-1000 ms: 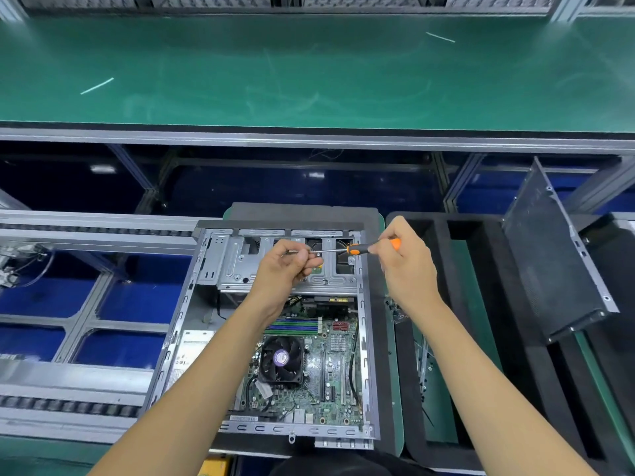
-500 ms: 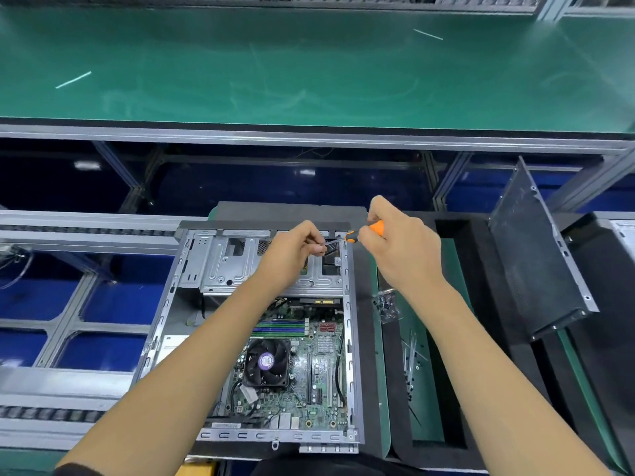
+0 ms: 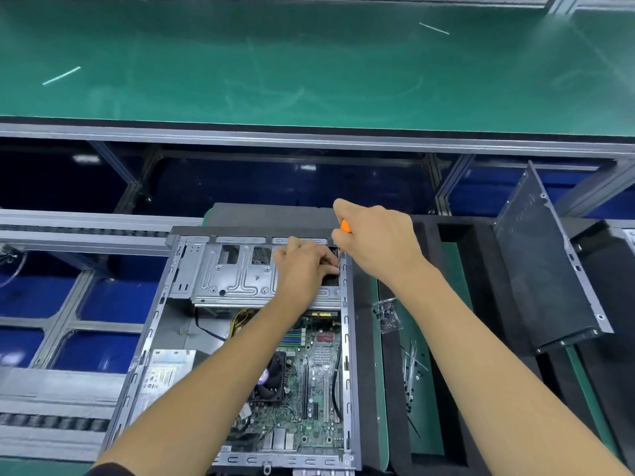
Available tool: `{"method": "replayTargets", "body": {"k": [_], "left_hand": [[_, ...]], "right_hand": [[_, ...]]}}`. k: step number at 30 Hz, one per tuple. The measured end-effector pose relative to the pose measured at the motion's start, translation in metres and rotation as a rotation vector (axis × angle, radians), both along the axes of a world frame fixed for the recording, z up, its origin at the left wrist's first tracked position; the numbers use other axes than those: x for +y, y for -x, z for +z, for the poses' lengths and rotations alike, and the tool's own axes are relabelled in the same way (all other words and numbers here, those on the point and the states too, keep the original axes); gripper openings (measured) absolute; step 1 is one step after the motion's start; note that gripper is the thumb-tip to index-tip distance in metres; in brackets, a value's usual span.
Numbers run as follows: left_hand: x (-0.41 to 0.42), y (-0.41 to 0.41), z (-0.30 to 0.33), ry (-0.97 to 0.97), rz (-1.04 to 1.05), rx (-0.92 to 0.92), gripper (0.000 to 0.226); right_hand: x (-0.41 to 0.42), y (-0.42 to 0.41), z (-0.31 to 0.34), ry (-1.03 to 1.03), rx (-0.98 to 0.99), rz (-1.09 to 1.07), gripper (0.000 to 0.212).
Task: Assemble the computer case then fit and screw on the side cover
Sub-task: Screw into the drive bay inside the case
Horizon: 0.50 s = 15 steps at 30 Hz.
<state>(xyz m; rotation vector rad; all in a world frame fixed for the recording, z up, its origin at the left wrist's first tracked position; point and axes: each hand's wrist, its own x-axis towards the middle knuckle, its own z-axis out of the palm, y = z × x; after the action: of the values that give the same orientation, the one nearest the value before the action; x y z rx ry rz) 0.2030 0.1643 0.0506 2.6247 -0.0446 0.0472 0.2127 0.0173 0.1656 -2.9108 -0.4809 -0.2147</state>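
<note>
Head view. Open computer case (image 3: 240, 338) lies on its side at the near edge of the work area, interior facing up, on a dark foam tray (image 3: 426, 255). Inside: motherboard (image 3: 309, 389) with a black CPU fan (image 3: 271, 376), silver power supply (image 3: 165, 372) at the lower left, metal drive cage (image 3: 233, 276) across the far end.

Left hand (image 3: 302, 269) rests on the right part of the drive cage, fingers curled and pinching at something small by the case's far-right corner; what it pinches is too small to tell.

Right hand (image 3: 378, 242) sits just beside it, fingers wrapped round a screwdriver (image 3: 345, 226); only a bit of the orange handle shows at the fist, the tip pointing down toward that same corner.

Side cover (image 3: 546, 262), a dark panel, stands tilted in the foam tray to the right, well apart from the case. A small bag of screws (image 3: 388, 314) lies between case and cover, with loose thin parts nearer me.

Green belt surface (image 3: 309, 63) runs across the far side.
</note>
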Motion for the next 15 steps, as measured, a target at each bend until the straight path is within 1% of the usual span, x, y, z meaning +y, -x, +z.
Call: {"method": "replayTargets", "body": {"k": [5, 8, 12, 15], "left_hand": [[0.003, -0.003, -0.008, -0.037, -0.018, -0.045, 0.015], [0.002, -0.004, -0.007, -0.038, -0.025, -0.008, 0.016], [0.002, -0.008, -0.002, -0.086, -0.063, 0.025, 0.009], [0.004, -0.005, 0.001, -0.052, -0.080, 0.026, 0.013]], "right_hand": [[0.003, -0.007, -0.002, 0.024, 0.055, 0.028, 0.016], [0.005, -0.010, -0.001, 0.029, 0.063, 0.023, 0.014], [0.006, -0.016, -0.001, 0.024, 0.072, 0.018, 0.015], [0.005, -0.018, -0.002, 0.037, 0.070, 0.005, 0.016]]}}
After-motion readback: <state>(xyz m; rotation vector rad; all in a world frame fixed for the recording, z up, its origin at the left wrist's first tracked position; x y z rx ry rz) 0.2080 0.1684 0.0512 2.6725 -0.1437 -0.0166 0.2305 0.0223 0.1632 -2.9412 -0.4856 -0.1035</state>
